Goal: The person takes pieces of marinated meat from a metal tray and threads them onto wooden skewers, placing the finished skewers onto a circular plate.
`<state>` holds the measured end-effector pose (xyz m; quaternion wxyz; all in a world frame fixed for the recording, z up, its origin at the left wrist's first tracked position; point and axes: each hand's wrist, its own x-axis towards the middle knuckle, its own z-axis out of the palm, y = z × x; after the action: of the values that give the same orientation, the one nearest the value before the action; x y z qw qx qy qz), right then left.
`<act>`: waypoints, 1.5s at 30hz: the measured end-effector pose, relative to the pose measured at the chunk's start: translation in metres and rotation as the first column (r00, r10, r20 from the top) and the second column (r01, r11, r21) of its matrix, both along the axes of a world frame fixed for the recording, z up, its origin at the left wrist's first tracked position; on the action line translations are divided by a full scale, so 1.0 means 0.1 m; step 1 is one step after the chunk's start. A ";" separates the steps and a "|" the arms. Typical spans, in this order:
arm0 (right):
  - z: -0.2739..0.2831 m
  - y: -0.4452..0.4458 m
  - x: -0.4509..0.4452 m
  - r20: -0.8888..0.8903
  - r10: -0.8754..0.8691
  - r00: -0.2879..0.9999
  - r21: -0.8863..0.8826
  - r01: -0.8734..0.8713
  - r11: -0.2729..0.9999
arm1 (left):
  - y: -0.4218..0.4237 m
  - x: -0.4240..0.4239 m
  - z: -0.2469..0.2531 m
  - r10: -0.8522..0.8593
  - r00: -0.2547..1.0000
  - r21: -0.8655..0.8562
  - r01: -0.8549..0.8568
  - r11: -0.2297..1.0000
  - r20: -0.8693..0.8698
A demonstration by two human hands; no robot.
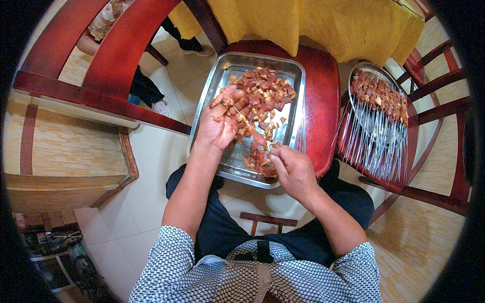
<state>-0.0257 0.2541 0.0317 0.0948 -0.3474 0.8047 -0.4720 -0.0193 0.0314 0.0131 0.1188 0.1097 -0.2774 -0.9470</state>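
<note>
My left hand point(221, 123) is palm up over a shallow metal tray point(237, 161), with small pieces of raw meat point(226, 100) in its curled fingers. A thin metal skewer point(237, 110) runs between my hands, its bare tip close to my left fingers. Chunks of meat point(257, 135) are threaded along it. My right hand point(293, 168) pinches the skewer near the tray's front right side; its handle end is hidden. A heap of cut raw meat point(261, 85) with paler pieces fills the far part of the tray. More meat point(262, 161) lies beside my right fingers.
The tray rests on a red chair seat point(322, 110). Several bare metal skewers point(301, 132) lie along its right side. At right, a round metal plate point(354, 72) on another chair holds many loaded skewers point(379, 96). A yellow tablecloth point(322, 26) hangs behind; another person's leg point(146, 89) shows at left.
</note>
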 end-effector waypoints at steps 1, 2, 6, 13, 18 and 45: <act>0.01 -0.01 0.00 0.005 -0.009 1.000 0.010 0.008 1.000 | 0.00 0.00 0.00 -0.002 1.000 0.000 0.002 1.000 0.001; 0.02 -0.02 0.00 0.026 -0.026 0.999 -0.002 0.026 1.000 | 0.00 0.00 0.01 -0.004 1.000 0.000 0.004 1.000 0.002; 0.04 -0.05 0.00 0.086 -0.076 0.993 -0.025 0.078 0.997 | 0.05 0.02 0.02 -0.050 0.999 -0.005 0.050 0.999 -0.006; -0.03 -0.06 0.01 0.173 -0.058 0.983 -0.093 0.075 0.993 | 0.08 0.03 0.00 -0.093 0.996 -0.070 0.093 0.993 0.011; -0.03 -0.07 -0.01 0.139 -0.069 0.988 -0.070 0.080 0.994 | 0.12 0.03 -0.01 -0.106 0.994 -0.008 0.105 0.994 -0.005; 0.09 0.13 -0.08 0.391 -0.067 0.918 -0.138 0.130 0.982 | -0.09 0.04 0.11 -0.054 0.915 -0.424 0.236 0.875 0.399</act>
<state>-0.0337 0.2674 0.0410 0.1984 -0.2137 0.7461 -0.5985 -0.0151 0.0221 0.0244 0.0137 0.2356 -0.5203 -0.8207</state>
